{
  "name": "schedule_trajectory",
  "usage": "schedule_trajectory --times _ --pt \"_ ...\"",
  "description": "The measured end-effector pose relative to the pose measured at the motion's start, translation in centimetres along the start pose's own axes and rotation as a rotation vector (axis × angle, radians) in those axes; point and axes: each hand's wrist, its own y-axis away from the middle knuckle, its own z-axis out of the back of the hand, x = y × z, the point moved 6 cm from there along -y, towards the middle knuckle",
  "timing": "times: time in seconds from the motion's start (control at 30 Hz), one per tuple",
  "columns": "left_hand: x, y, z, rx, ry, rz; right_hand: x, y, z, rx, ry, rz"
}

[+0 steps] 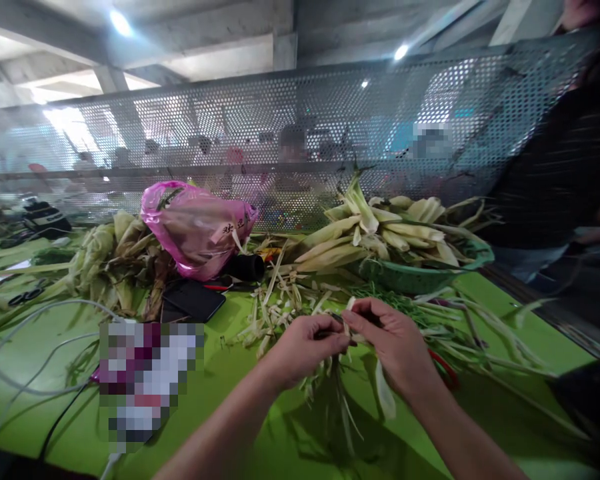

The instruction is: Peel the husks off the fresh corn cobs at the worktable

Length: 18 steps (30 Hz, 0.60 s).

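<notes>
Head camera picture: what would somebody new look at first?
Probably the shiny pink bag, left of centre at the back of the green table. Next comes the green basket heaped with pale husks, to the bag's right. In front, the left hand and right hand meet, pinching pale strips.

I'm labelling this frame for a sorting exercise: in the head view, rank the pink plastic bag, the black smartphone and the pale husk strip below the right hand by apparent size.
1. Pink plastic bag
2. Black smartphone
3. Pale husk strip
</notes>
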Motion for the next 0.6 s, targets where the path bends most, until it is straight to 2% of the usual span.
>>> schedule_trajectory --times 0.13,0.23,0.3,0.37,0.43,0.53,0.6 --pt "0.0 -0.3 0.5 -0.083 0.067 -0.028 -0.7 -0.1 -0.3 0.09 -0.149 -0.133" --pt "0.1 -0.3 0.9 -0.134 0.151 0.013 -0.9 -0.1 -0.2 0.11 -0.088 -0.162" --pt "0.4 -0.3 1.3 -0.169 0.182 0.039 -0.5 -0.1 0.2 0.091 0.003 -0.128" --pt "0.7 -0.3 1.8 -0.208 0.166 0.055 0.7 0.0 0.6 0.055 0.117 -0.002" --pt "1.0 -0.4 2.1 -0.231 0.146 0.065 2.5 0.3 0.6 0.034 0.25 0.217" --pt "1.4 -0.6 2.4 -0.255 0.144 0.087 4.8 1.2 -0.4 0.073 0.471 0.541" --pt "1.4 -0.6 2.5 -0.276 0.148 0.096 5.0 1.6 -1.1 0.114 0.577 0.637"
